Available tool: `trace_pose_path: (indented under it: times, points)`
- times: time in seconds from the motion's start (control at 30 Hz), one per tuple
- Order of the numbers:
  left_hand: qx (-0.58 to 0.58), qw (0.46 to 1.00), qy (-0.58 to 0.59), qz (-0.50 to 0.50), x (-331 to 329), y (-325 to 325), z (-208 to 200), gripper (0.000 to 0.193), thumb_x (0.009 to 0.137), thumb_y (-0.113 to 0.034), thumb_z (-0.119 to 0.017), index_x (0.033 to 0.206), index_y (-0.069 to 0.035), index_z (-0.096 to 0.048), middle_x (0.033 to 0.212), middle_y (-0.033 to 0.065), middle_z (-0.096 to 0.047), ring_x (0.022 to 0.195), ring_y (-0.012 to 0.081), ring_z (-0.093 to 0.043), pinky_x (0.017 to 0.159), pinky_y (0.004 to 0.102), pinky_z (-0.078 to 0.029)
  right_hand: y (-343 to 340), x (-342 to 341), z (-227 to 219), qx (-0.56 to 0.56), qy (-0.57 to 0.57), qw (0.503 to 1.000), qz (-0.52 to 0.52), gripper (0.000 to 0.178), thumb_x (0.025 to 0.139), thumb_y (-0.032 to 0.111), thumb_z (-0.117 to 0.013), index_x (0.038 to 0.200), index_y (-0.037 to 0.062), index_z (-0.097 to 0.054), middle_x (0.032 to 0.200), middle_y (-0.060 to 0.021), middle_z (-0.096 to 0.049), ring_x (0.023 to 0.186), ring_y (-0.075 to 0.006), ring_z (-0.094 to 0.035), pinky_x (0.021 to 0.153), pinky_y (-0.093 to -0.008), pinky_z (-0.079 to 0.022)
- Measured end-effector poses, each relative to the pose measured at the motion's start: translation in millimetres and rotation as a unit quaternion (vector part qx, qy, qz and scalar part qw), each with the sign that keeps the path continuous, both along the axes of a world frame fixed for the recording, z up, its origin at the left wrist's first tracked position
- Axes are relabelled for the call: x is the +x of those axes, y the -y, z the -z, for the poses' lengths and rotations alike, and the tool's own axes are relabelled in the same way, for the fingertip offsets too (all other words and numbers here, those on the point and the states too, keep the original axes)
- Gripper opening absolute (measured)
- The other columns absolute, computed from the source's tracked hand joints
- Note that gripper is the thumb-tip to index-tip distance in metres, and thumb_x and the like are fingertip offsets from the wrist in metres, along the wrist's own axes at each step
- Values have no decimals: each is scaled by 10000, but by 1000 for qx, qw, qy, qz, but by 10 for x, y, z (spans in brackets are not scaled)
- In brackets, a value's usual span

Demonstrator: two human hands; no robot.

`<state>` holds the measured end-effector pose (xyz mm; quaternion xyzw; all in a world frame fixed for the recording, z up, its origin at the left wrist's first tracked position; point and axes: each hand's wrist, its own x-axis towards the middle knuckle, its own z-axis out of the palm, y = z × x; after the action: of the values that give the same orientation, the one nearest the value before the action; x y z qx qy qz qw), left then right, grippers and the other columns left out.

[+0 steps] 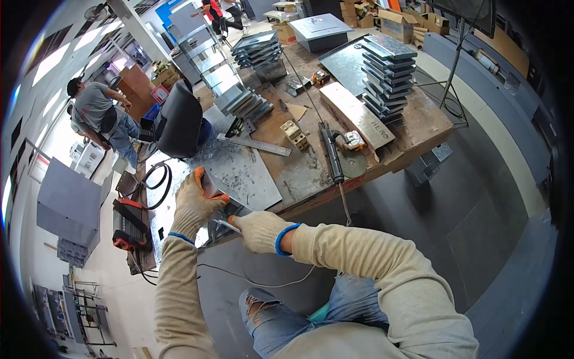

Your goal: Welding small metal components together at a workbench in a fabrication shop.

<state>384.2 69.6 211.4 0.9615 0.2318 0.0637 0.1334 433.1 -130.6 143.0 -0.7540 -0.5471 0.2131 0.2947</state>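
From here, the cream-gloved left hand [194, 205] partly hides the shiny silver metal piece [210, 185]; the flat black panel [469, 15] is cropped above.

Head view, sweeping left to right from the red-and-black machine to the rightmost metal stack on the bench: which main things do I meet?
Red-and-black machine, left hand, right hand, black tool, metal stack.

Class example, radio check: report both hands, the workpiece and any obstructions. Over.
Left gloved hand gripping sheet-metal piece, partly hidden. Right gloved hand on slim pale item, kind unclear. Looped black cable nearby, left of the workpiece.
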Motion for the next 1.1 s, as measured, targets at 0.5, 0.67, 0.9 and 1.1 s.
trace_pose_path:
  times: [0.5, 0.67, 0.9, 1.1]
  points:
    - [-3, 1000, 0, -12, 8, 107, -75, 1010, 683, -227, -969, 1532, 40, -490, 1444, 251, -596, 1307, 383, -618, 1124, 426, -512, 352, -276, 198, 96, 42, 994, 17, 356, 927, 141, -664, 1257, 27, -592, 909, -210, -756, 762, -430, -724, 674, -497, -563]
    - [-13, 999, -30, -24, 34, 61, -122, 1040, 704, -428, -967, 1535, -9, -503, 1443, 201, -611, 1327, 365, -591, 1178, 456, -418, 1172, -508, 381, 151, 66, 985, 51, 554, 877, 191, -770, 1388, 60, -602, 1017, -149, -780, 737, -352, -737, 623, -407, -578]
    - [50, 997, -52, -24, 31, 26, -135, 1012, 747, -513, -914, 1536, -22, -513, 1441, 162, -622, 1311, 360, -597, 1188, 471, -389, 1304, 248, 4, 225, 108, 939, 236, 545, 876, 227, -770, 1368, 29, -646, 938, -176, -775, 722, -364, -727, 622, -425, -561]
    - [75, 997, -22, -26, -11, -13, -45, 993, 719, -536, -915, 1492, -30, -552, 1411, 158, -646, 1276, 364, -619, 1147, 472, -421, 94, 1121, -347, 147, 153, 950, 231, 350, 906, 291, -694, 1193, 95, -652, 940, -185, -773, 841, -473, -715, 742, -535, -555]
